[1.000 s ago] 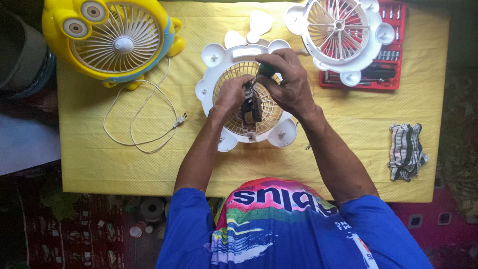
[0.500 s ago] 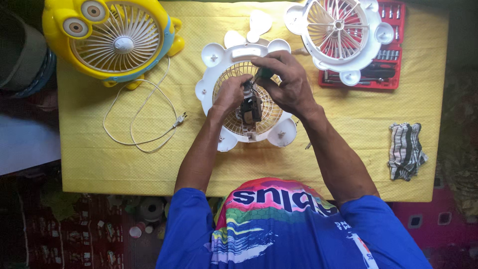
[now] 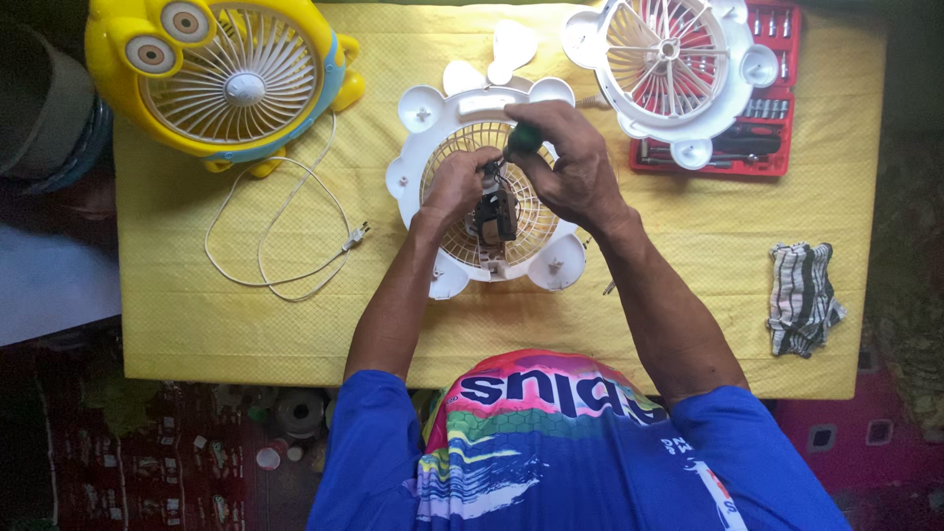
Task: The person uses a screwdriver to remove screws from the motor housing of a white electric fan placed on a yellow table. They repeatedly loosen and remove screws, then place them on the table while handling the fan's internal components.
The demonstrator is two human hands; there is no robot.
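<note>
Fingers (image 3: 462,177) of the left hand (image 3: 454,187) pinch the small dark motor (image 3: 495,214) at the centre of the white fan housing (image 3: 487,187), mid-table. To its right, the right hand (image 3: 575,162) is closed around a green-handled screwdriver (image 3: 522,139), tip hidden at the motor. If that tip slips, it could nick the thin wires or jab the steadying fingers.

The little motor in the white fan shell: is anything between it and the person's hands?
Nothing visible. The left hand touches the motor directly, and the right hand holds a green-handled screwdriver right above it.
</note>
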